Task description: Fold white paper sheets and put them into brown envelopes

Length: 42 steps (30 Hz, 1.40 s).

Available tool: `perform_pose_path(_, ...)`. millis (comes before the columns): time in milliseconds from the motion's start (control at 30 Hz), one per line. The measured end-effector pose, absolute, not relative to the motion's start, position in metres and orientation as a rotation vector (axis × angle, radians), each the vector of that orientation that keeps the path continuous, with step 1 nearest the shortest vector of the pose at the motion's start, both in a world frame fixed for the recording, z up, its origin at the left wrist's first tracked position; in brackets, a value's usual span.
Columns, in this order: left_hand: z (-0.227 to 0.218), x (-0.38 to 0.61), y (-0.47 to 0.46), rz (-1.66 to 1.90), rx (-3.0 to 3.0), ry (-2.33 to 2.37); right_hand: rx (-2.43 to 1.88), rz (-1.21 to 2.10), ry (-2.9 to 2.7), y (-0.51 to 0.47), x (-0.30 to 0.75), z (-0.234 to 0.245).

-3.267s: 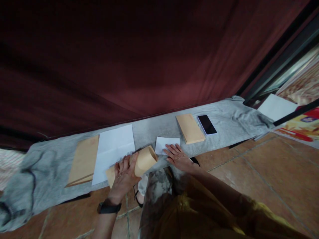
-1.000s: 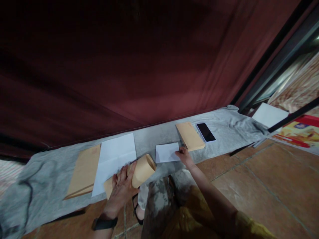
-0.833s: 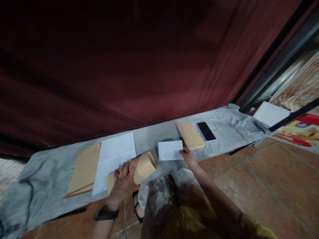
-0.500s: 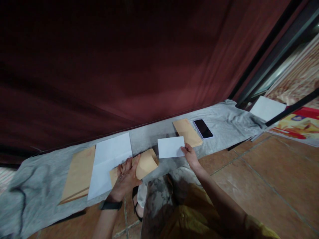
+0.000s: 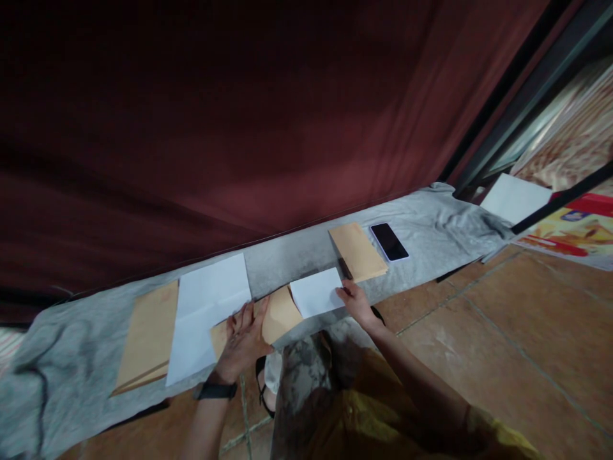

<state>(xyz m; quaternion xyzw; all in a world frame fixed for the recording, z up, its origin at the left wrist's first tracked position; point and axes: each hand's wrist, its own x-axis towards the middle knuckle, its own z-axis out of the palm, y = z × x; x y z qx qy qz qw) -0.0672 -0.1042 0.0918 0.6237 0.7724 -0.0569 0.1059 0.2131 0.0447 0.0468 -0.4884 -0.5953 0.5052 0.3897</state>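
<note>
My left hand (image 5: pixel 243 342) lies on a brown envelope (image 5: pixel 279 315) at the near edge of a grey cloth (image 5: pixel 67 345), fingers closed around its middle, holding its mouth open toward the right. My right hand (image 5: pixel 355 303) pinches the right edge of a folded white paper (image 5: pixel 316 292). The paper's left edge sits at the envelope's open mouth. A black band is on my left wrist.
A large white sheet (image 5: pixel 205 306) and a stack of brown envelopes (image 5: pixel 147 332) lie left of my hands. Another brown envelope stack (image 5: pixel 357 250) and a dark phone (image 5: pixel 389 241) lie to the right. A dark red curtain (image 5: pixel 239 115) hangs behind. Tiled floor (image 5: pixel 502 326) at right.
My right hand picked the folded white paper up from the cloth and carried it left to the envelope's mouth. My left hand kept hold of the envelope.
</note>
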Motion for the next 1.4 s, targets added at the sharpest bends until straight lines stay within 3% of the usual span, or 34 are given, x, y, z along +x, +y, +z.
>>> perform_pose_path(1400, 0.099, -0.06, -0.102, -0.217, 1.804, 2.289, -1.346, 1.383, -1.957, 0.093, 0.201, 0.054)
